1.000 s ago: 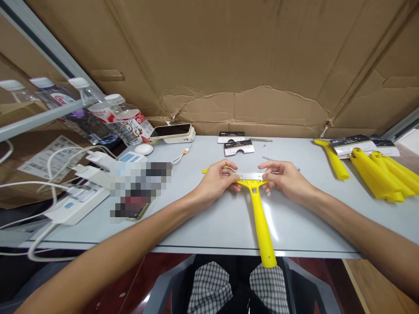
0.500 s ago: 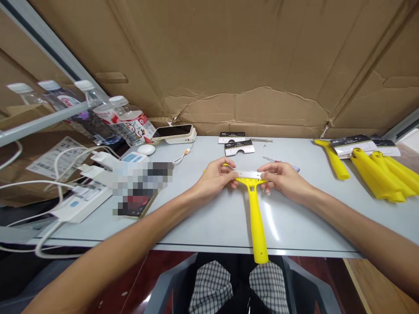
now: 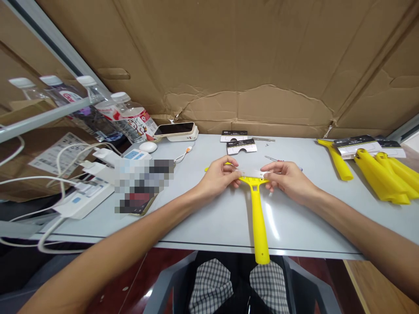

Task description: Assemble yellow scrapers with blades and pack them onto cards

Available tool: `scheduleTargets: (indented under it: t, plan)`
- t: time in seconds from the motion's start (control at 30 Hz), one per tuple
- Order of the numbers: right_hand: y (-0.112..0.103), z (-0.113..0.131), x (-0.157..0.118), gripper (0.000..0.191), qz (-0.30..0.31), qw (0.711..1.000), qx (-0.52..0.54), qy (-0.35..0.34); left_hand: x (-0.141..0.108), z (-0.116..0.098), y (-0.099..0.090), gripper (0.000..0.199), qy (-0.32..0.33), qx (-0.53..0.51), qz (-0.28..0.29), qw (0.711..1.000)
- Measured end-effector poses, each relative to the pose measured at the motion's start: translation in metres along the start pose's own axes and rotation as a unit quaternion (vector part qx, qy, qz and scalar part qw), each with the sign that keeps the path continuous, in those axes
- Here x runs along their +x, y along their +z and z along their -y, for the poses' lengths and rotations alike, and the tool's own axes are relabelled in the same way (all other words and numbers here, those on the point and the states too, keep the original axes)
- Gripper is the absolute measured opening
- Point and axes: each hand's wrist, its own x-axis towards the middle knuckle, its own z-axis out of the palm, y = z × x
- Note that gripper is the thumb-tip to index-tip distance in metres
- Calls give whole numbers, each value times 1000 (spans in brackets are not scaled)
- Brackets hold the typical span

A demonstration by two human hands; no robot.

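A yellow plastic scraper handle (image 3: 259, 222) lies in front of me, its grip pointing toward me past the table edge. Along its wide head is a thin metal blade (image 3: 251, 173) with small holes. My left hand (image 3: 221, 175) pinches the blade's left end, thumb on top and fingers curled around the head. At the other end my right hand (image 3: 285, 178) pinches the blade in the same way. A slim screwdriver (image 3: 272, 158) lies just behind my right hand, which partly covers it.
Beyond my hands are black-and-white cards (image 3: 242, 147), a metal strip (image 3: 263, 139) and tiny screws (image 3: 267, 145). More yellow handles (image 3: 376, 179) lie at right. Leftward are a phone (image 3: 175, 129), a white mouse (image 3: 148, 147), power strips (image 3: 88, 200) with cables, and bottles (image 3: 139, 122).
The whole view has shifted slightly. Both hands keep their pinch on the blade and the scraper handle stays in nearly the same pose.
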Motion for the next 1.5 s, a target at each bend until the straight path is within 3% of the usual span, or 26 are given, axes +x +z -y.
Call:
scheduleTargets:
  t: [0.3, 0.57, 0.87, 1.07, 1.33, 1.5]
  plan:
    - [-1, -5, 0, 23, 2, 1000, -25, -10, 6, -2, -10, 33, -4, 29, 53, 998]
    - [0, -7, 1, 18, 12, 1000, -14, -10, 3, -3, -4, 24, 9, 31, 6, 999]
    - [1, -9, 2, 24, 21, 1000, 7, -13, 1, -4, -3, 28, 31, 42, -19, 998]
    - [0, -10, 2, 22, -3, 999, -9, -32, 2, -3, -2, 24, -2, 4, 6, 1000]
    - [3, -10, 2, 27, -13, 998, -43, -54, 5, -1, 2, 17, -39, -11, -24, 999]
    - [1, -11, 1, 25, -9, 996, -63, -67, 10, 1, -3, 10, -99, -42, 37, 994]
